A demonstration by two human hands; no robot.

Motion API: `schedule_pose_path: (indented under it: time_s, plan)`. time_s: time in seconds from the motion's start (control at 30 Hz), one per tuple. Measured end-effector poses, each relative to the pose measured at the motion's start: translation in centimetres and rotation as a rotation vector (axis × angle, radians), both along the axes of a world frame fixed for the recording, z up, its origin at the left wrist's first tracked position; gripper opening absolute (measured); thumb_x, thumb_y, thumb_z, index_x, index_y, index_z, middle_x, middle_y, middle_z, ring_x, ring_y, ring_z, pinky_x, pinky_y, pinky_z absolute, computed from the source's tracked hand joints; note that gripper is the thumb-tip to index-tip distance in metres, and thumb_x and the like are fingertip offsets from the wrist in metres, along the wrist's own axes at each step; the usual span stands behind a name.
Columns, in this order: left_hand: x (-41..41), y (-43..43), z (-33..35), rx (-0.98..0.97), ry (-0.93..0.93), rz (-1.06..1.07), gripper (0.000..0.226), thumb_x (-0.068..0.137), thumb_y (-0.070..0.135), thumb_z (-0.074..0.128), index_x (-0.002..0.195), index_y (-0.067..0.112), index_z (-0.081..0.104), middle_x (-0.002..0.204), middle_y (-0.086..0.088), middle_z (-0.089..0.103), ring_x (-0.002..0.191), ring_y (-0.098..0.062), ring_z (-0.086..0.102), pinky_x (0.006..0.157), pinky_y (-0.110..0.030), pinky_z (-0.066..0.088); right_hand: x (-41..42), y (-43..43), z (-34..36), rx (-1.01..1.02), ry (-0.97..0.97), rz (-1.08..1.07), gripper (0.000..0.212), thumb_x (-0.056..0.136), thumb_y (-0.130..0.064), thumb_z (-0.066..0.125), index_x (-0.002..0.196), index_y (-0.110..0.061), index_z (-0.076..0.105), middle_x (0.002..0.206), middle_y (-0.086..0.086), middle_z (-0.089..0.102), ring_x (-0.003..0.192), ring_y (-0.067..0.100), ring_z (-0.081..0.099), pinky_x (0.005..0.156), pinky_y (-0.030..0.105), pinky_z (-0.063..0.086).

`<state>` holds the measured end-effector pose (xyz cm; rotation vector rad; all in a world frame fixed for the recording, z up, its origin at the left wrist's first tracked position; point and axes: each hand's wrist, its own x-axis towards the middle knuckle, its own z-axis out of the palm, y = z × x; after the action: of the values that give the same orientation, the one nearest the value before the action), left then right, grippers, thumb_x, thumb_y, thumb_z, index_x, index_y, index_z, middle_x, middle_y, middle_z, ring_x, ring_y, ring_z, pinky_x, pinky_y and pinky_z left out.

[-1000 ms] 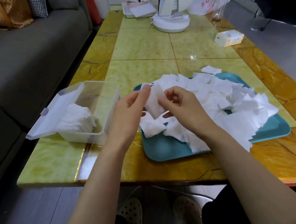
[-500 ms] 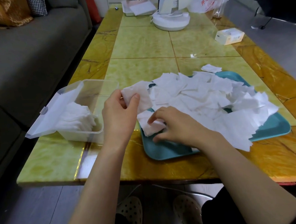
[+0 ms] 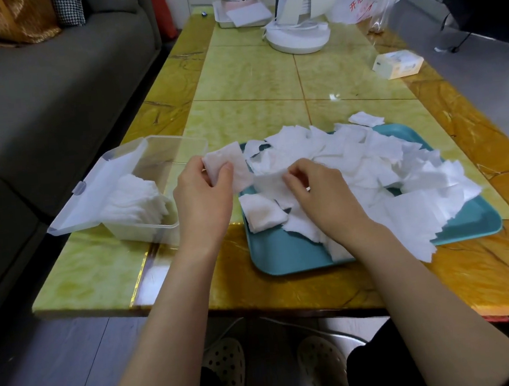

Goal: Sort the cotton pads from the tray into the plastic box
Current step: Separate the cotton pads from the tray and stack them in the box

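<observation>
Gathering is under way: the gathered pads are pinched in the left hand just left of the tray, and another pad on the tray's heap of cotton pads is gripped by the right hand. Next, a carry left over the plastic box wall is called for; a strip of worktop lies between.

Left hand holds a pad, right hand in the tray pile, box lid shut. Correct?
No: head view shows the plastic box lid open. Left hand does hold a cotton pad; right hand is in the tray pile.
</observation>
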<state>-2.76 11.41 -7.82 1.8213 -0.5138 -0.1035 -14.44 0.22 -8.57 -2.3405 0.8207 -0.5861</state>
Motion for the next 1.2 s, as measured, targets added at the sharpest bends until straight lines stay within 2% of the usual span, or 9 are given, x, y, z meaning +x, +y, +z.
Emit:
schedule_pose_path:
  time_s: [0.17, 0.3, 0.37, 0.43, 0.57, 0.73, 0.9, 1.07, 1.2]
  plan:
    - [0.3, -0.1, -0.3, 0.038, -0.081, 0.046, 0.019, 0.09, 0.015, 0.056, 0.09, -0.003, 0.058, 0.071, -0.005, 0.056, 0.076, -0.032, 0.055, 0.066, -0.038, 0.043, -0.3, -0.5, 0.6, 0.041, -0.129, -0.038, 0.013, 0.096, -0.019, 0.049, 0.084, -0.018, 0.053, 0.068, -0.009, 0.053, 0.065, 0.006, 0.048, 0.06, 0.017, 0.036]
    - [0.2, -0.2, -0.5, 0.07, -0.102, -0.015, 0.023, 0.089, 0.015, 0.057, 0.069, 0.005, 0.05, 0.061, -0.002, 0.048, 0.061, -0.019, 0.04, 0.053, -0.029, 0.031, -1.0, -0.4, 1.6, 0.005, -0.072, 0.167, 0.012, 0.093, -0.014, 0.053, 0.087, -0.018, 0.062, 0.081, -0.002, 0.061, 0.079, 0.013, 0.052, 0.075, 0.024, 0.041]
    - [0.0, -0.4, -0.5, 0.075, -0.074, -0.107, 0.025, 0.09, 0.017, 0.058, 0.067, 0.013, 0.052, 0.062, -0.001, 0.054, 0.062, -0.021, 0.047, 0.057, -0.033, 0.037, -1.1, -0.2, 1.7, -0.046, -0.015, 0.267, 0.011, 0.092, -0.015, 0.056, 0.091, -0.018, 0.066, 0.084, -0.003, 0.06, 0.085, 0.013, 0.051, 0.08, 0.028, 0.042]
    - [-0.5, -0.7, -0.5, 0.051, -0.03, -0.231, 0.02, 0.089, 0.021, 0.059, 0.079, 0.005, 0.063, 0.074, -0.013, 0.067, 0.073, -0.029, 0.061, 0.067, -0.041, 0.048, -1.0, -0.1, 1.5, -0.098, -0.016, 0.296, 0.009, 0.091, -0.018, 0.058, 0.091, -0.017, 0.068, 0.083, -0.003, 0.06, 0.083, 0.011, 0.051, 0.078, 0.031, 0.044]
    - [-1.4, -1.0, -0.3, 0.047, 0.01, -0.427, 0.051, 0.079, 0.04, 0.052, 0.093, -0.008, 0.063, 0.092, -0.03, 0.065, 0.073, -0.016, 0.054, 0.067, -0.036, 0.042, -0.8, -0.2, 1.4, -0.157, -0.177, 0.242, 0.01, 0.088, -0.022, 0.058, 0.089, -0.017, 0.066, 0.082, -0.009, 0.059, 0.079, 0.008, 0.054, 0.073, 0.027, 0.047]
    - [-1.9, -0.7, 0.1, 0.062, 0.052, -0.565, 0.05, 0.088, 0.04, 0.052, 0.08, -0.009, 0.057, 0.064, -0.012, 0.05, 0.066, -0.015, 0.042, 0.063, -0.032, 0.03, -0.7, -0.2, 1.4, -0.103, -0.236, 0.212, 0.01, 0.091, -0.009, 0.055, 0.091, -0.012, 0.065, 0.086, -0.004, 0.061, 0.08, 0.004, 0.052, 0.073, 0.013, 0.04]
    - [-2.1, -0.6, 0.4, 0.11, 0.029, -0.555, 0.038, 0.094, 0.018, 0.047, 0.066, -0.006, 0.041, 0.059, -0.004, 0.031, 0.059, -0.014, 0.029, 0.055, -0.026, 0.022, -0.5, -0.1, 1.3, -0.092, -0.258, 0.178, 0.011, 0.091, -0.007, 0.054, 0.09, -0.01, 0.064, 0.085, -0.002, 0.061, 0.078, 0.004, 0.05, 0.073, 0.011, 0.04]
    - [-1.9, -0.7, 0.3, 0.071, 0.176, -0.579, 0.065, 0.078, 0.06, 0.051, 0.076, -0.004, 0.058, 0.072, -0.006, 0.045, 0.071, -0.018, 0.042, 0.068, -0.034, 0.031, -0.5, 0.2, 1.3, -0.08, -0.304, 0.159, 0.008, 0.09, -0.008, 0.056, 0.089, -0.01, 0.063, 0.085, -0.003, 0.061, 0.075, 0.002, 0.052, 0.072, 0.008, 0.038]
    - [-1.8, -0.6, 0.0, 0.059, -0.062, -0.371, 0.042, 0.088, 0.031, 0.064, 0.079, -0.01, 0.06, 0.065, -0.027, 0.053, 0.061, -0.013, 0.044, 0.057, -0.028, 0.032, 0.1, 0.8, 1.1, -0.028, -0.469, 0.015, 0.006, 0.091, -0.01, 0.057, 0.094, -0.015, 0.055, 0.094, 0.001, 0.057, 0.082, 0.003, 0.052, 0.075, 0.009, 0.04]
